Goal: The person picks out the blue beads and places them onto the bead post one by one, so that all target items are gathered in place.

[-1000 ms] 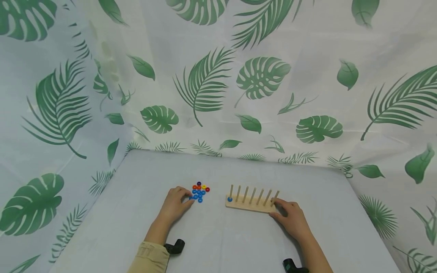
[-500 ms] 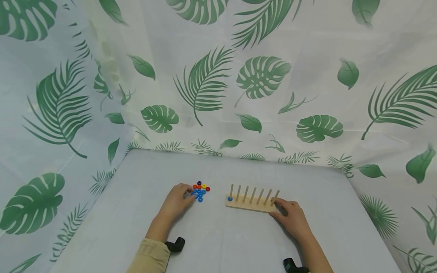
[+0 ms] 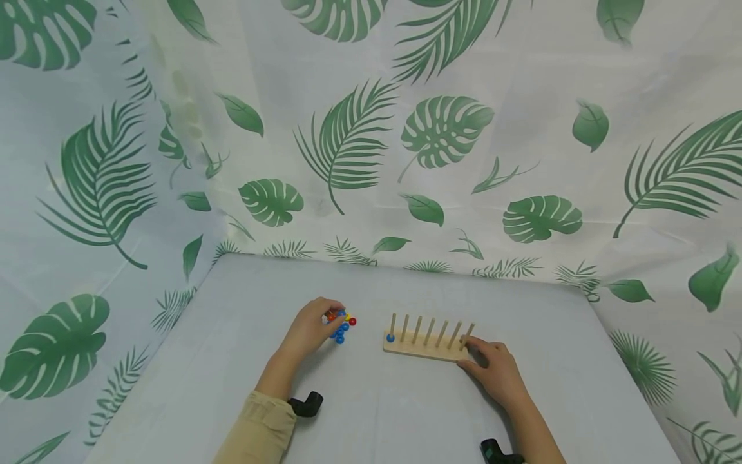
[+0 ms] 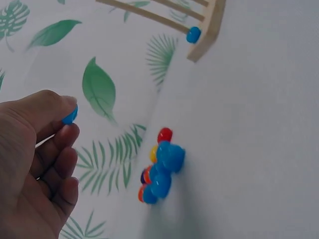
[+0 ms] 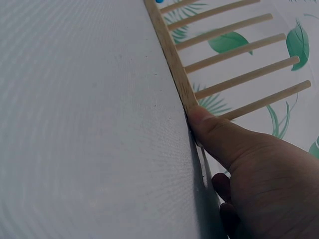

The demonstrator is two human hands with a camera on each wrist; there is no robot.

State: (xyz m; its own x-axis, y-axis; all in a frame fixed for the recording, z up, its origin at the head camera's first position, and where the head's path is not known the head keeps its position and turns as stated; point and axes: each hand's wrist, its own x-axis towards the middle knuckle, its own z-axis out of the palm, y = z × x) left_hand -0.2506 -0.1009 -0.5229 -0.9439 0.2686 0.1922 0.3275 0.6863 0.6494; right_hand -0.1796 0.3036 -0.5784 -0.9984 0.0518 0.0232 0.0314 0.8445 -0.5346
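Note:
My left hand pinches a blue bead between thumb and forefinger, lifted above the table. Below it lies a small cluster of beads, mostly blue, with a red bead at its right edge and some yellow, orange and purple ones. In the head view the hand covers part of the cluster. My right hand grips the right end of a wooden peg board, thumb on its front edge. Several upright pegs stand on the board. One blue bead sits at the foot of the leftmost peg.
A white cloth covers the table. Leaf-printed curtains rise at the back and sides. Black camera mounts are worn on both wrists, near the tabletop.
My left hand has taken a blue bead from the near left of the cluster and risen with it, moving right and away from me. My right hand and the board have stayed still.

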